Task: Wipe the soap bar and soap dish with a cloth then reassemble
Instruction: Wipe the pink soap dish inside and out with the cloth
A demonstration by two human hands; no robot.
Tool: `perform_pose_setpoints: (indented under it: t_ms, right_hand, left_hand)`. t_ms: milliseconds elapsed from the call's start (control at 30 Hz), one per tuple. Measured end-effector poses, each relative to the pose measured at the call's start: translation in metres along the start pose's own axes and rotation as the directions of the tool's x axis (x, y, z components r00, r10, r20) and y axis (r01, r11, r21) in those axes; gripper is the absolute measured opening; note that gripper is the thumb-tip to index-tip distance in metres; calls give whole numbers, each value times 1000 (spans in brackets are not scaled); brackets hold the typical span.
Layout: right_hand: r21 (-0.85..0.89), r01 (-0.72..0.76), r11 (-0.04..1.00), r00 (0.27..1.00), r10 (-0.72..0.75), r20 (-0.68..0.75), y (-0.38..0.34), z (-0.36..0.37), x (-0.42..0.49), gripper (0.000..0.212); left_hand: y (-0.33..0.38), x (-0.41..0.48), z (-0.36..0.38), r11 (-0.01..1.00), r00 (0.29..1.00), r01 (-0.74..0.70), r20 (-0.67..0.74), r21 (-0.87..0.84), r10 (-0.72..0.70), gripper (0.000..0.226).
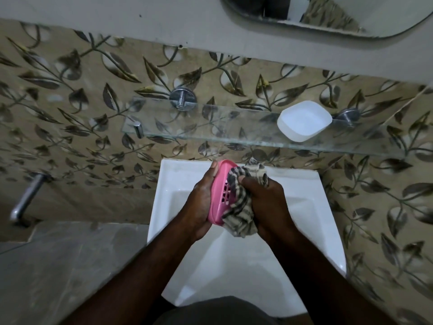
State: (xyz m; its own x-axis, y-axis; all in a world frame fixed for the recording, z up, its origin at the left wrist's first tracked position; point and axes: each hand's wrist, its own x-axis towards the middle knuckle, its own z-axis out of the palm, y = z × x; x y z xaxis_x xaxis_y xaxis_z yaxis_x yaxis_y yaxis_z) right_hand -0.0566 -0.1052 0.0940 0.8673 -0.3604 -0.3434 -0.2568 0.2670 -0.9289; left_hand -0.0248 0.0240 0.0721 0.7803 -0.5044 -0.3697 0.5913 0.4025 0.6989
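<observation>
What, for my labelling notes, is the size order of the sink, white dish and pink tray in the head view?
1. Sink, clearly largest.
2. White dish and pink tray look alike; the pink tray is nearer the camera and partly hidden by the cloth, so I won't rank them.

White sink (304,207), glass shelf (210,127), mirror (328,17), leaf-patterned tiles (70,90)

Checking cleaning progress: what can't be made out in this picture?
In the head view:
The pink soap dish: right part covered by the striped cloth; underside against the left hand.
The right hand: fingers buried in the cloth.
The soap bar: not visible anywhere.
The mirror: cut off by the top edge.
</observation>
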Motion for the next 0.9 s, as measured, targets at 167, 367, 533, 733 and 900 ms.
perform_pose_setpoints:
  t_ms: [167,367,533,733,900]
  right_hand:
    - [-178,252,951,967,-239,91,-8,14,-1,6]
    - [-598,616,513,777,-520,354,-12,10,1,15]
    - [-667,589,456,782,-529,329,-13,8,14,18]
    - [-754,443,485,891,-331,311,7,-8,6,20]
    - [-643,299,705,913,-16,407,19,-12,-16,16]
  left_hand:
    - [-3,-1,3,998,999,48,-6,41,-48,53]
    - [-3,-3,-6,992,998,18,-58,122,-11,56]
    - [-2,-8,-6,978,982,-97,-140,184,124,50]
    - [-2,-12,0,918,937,-195,-213,346,279,48]
    - [3,-4,3,942,929,-211,-247,260,276,29]
